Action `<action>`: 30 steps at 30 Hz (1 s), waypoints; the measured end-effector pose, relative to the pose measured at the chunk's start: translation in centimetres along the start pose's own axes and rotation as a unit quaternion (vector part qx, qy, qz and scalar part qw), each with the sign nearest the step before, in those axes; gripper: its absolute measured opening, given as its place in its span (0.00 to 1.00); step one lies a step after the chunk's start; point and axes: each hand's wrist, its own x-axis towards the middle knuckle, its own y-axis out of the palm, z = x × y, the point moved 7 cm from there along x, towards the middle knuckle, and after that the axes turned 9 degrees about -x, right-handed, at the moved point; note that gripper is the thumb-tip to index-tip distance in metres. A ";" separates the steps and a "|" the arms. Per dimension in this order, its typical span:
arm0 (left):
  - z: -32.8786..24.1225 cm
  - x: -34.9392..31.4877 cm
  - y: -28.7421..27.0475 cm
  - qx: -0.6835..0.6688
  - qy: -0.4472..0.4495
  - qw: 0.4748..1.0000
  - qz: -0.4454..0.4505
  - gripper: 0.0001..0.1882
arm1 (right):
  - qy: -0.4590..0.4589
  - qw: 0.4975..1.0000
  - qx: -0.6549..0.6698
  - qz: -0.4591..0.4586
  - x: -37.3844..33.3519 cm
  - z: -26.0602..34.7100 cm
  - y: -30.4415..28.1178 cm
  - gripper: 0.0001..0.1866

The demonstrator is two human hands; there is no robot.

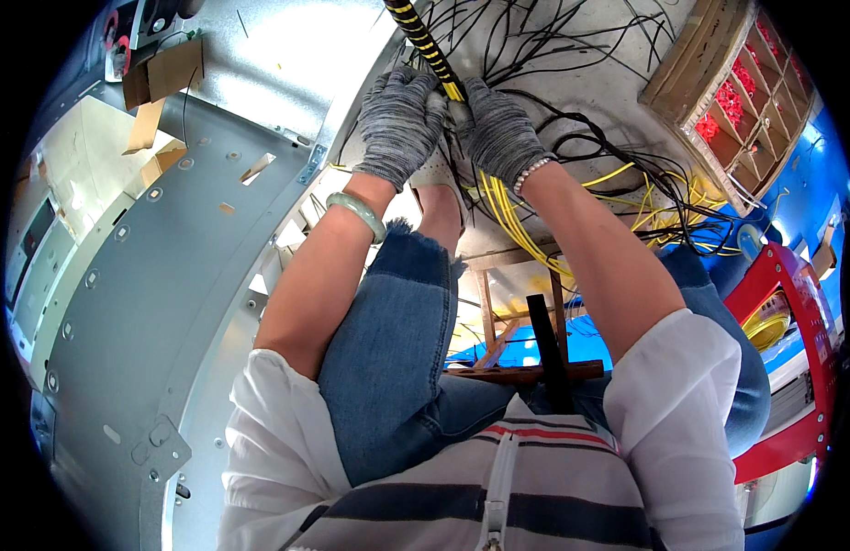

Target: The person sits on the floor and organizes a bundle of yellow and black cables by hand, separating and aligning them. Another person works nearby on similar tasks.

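Both my hands wear grey knitted gloves and meet at a bundle of yellow wires wrapped in black spiral point(423, 41), which runs up to the top edge. My left hand point(399, 124) is closed at the bundle's lower end, fingers curled. Close beside it, my right hand point(500, 129) also grips the bundle, its thumb near the left one. Below the hands the loose yellow wires point(503, 207) spread down and to the right. Black cables point(581, 133) lie behind and right of my right hand. What the fingertips do is partly hidden by the gloves.
A grey metal cabinet panel point(159, 303) stands along my left. At upper right is a divided cardboard box point(691, 115) with red small parts. A red metal frame point(801, 275) stands at right, near a yellow wire coil point(766, 323). A torn cardboard piece point(163, 73) sits upper left.
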 end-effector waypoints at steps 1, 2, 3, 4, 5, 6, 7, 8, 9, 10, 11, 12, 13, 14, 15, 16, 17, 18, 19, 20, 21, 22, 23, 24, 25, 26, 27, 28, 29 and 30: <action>0.8 -0.1 0.4 -0.013 -0.018 1.000 0.006 0.15 | -0.003 1.000 -0.017 -0.014 0.1 0.3 -0.2 0.14; 1.2 -0.1 0.7 -0.027 -0.035 0.999 0.013 0.15 | -0.005 0.999 -0.034 -0.029 0.3 0.4 -0.3 0.14; 1.9 -0.4 1.0 -0.061 -0.073 0.995 0.021 0.15 | -0.004 0.999 -0.051 -0.014 0.3 0.4 -0.2 0.13; 2.1 -0.5 1.1 -0.058 -0.075 0.995 0.021 0.15 | 0.004 0.999 -0.045 -0.010 0.4 0.3 -0.3 0.13; 2.0 -0.7 0.9 -0.056 -0.077 0.995 0.022 0.15 | 0.014 0.999 -0.038 -0.006 0.4 0.4 -0.6 0.13; 1.9 -0.9 0.7 -0.053 -0.080 0.995 0.023 0.14 | 0.024 0.999 -0.032 -0.002 0.4 0.3 -0.6 0.13; 1.3 -1.2 0.6 -0.064 -0.072 0.995 0.023 0.14 | 0.023 0.999 -0.038 -0.019 0.5 0.0 -0.6 0.13; 0.5 -1.5 0.4 -0.073 -0.064 0.995 0.022 0.15 | 0.021 0.998 -0.043 -0.037 0.6 -0.4 -0.3 0.14; -0.6 -1.6 0.1 -0.085 -0.056 0.995 0.021 0.15 | 0.020 0.997 -0.050 -0.054 0.8 -0.9 -0.4 0.14; -0.9 -1.4 0.8 -0.211 -0.109 0.968 0.079 0.17 | 0.017 0.997 -0.053 -0.058 1.1 -1.4 -0.4 0.15; -2.0 -1.1 1.2 -0.333 -0.160 0.919 0.138 0.18 | 0.017 0.996 -0.056 -0.060 1.4 -2.0 -0.4 0.16; -3.0 -1.4 2.1 -0.447 -0.211 0.848 0.190 0.19 | 0.013 0.996 -0.059 -0.061 1.5 -2.4 -0.4 0.17; -3.3 -1.6 3.1 -0.420 -0.217 0.853 0.220 0.22 | 0.002 0.995 -0.046 -0.091 1.5 -2.8 -0.8 0.18; -4.2 -1.1 3.0 -0.363 -0.160 0.891 0.222 0.22 | 0.077 0.979 0.176 -0.061 1.6 -3.8 -0.6 0.16; -5.2 -0.6 2.8 -0.304 -0.102 0.921 0.222 0.22 | 0.147 0.909 0.388 -0.028 1.7 -4.6 0.0 0.13; -6.2 -0.3 2.5 -0.242 -0.043 0.944 0.219 0.23 | 0.210 0.788 0.578 0.006 1.7 -4.7 0.7 0.11; -7.3 -0.1 1.8 -0.226 0.009 0.952 0.208 0.23 | 0.264 0.621 0.738 0.036 1.2 -4.4 1.9 0.10; -8.3 -0.2 1.2 -0.191 0.040 0.954 0.227 0.23 | 0.187 0.726 0.662 -0.013 1.2 -5.4 1.3 0.11; -9.2 -0.2 0.5 -0.157 0.071 0.954 0.245 0.23 | 0.106 0.813 0.570 -0.061 0.6 -6.5 1.3 0.12; -9.7 -0.5 0.2 -0.121 0.100 0.953 0.261 0.23 | 0.078 0.859 0.498 -0.091 0.2 -6.5 0.9 0.12; -9.3 -0.8 0.9 -0.174 0.088 0.935 0.296 0.21 | 0.056 0.898 0.417 -0.127 -0.3 -6.4 0.4 0.13; -8.4 -0.6 0.0 -0.204 0.080 0.937 0.273 0.21 | 0.040 0.927 0.334 -0.164 -0.8 -6.4 0.0 0.13; -7.4 -0.3 -1.1 -0.235 0.074 0.936 0.251 0.20 | 0.064 0.942 0.278 -0.180 -0.9 -6.7 0.0 0.13; -6.1 0.0 -0.9 -0.299 -0.040 0.912 0.278 0.19 | 0.090 0.951 0.219 -0.197 -1.2 -6.2 -0.8 0.14; -4.9 0.2 -0.6 -0.356 -0.156 0.876 0.286 0.19 | 0.115 0.908 0.345 -0.205 -1.6 -6.1 -1.2 0.15; -4.3 0.5 -0.6 -0.397 -0.143 0.884 0.202 0.19 | 0.115 0.923 0.313 -0.192 -1.7 -5.6 -1.7 0.14; -3.3 0.3 0.3 -0.435 -0.127 0.884 0.116 0.19 | 0.114 0.936 0.279 -0.181 -1.7 -5.2 -2.0 0.13; -2.8 0.7 0.5 -0.470 -0.107 0.876 0.028 0.19 | 0.112 0.948 0.242 -0.171 -1.5 -5.0 -2.4 0.13; -3.2 1.1 1.4 -0.438 -0.120 0.889 0.054 0.18 | 0.139 0.939 0.289 -0.127 -1.4 -4.9 -1.5 0.14; -3.1 1.1 3.5 -0.496 -0.155 0.849 0.094 0.19 | 0.096 0.958 0.220 -0.157 -1.5 -4.4 -1.7 0.13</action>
